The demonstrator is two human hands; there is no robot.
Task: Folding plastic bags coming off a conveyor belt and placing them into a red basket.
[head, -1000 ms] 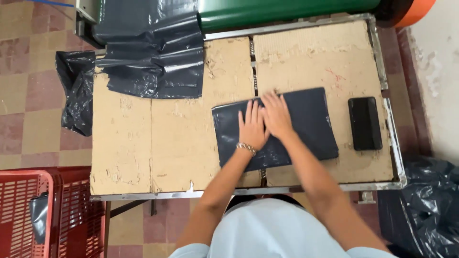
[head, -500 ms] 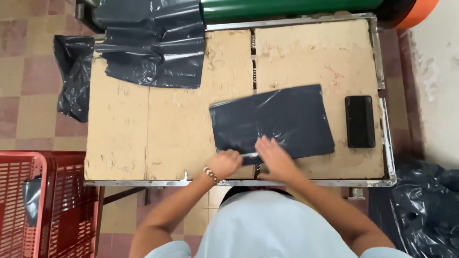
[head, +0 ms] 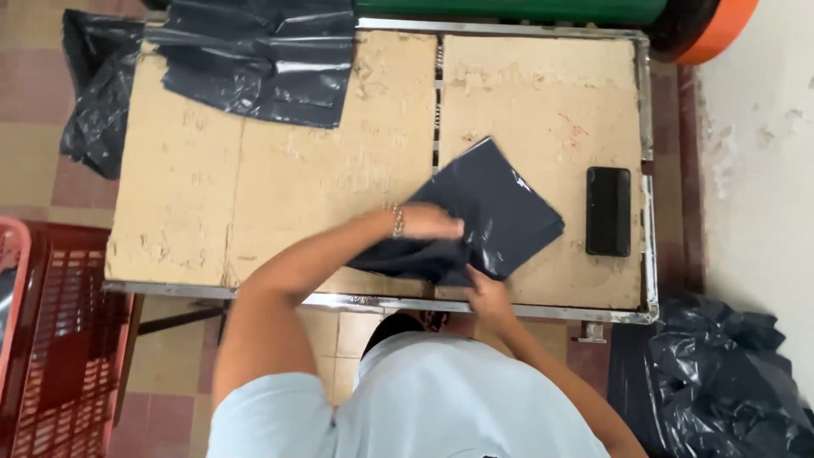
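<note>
dark flat bag (head: 500, 203) lies mid-surface (head: 280, 212), near edge bunched | left hand (head: 428, 223) closed on its top fold | right hand (head: 483, 293) pinches lower edge | likely light, limp, slick film; best gripped at edges | phone (head: 609, 210) beside it

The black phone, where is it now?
In the head view, the black phone lies flat near the table's right edge, just right of the dark plastic bag.
</note>
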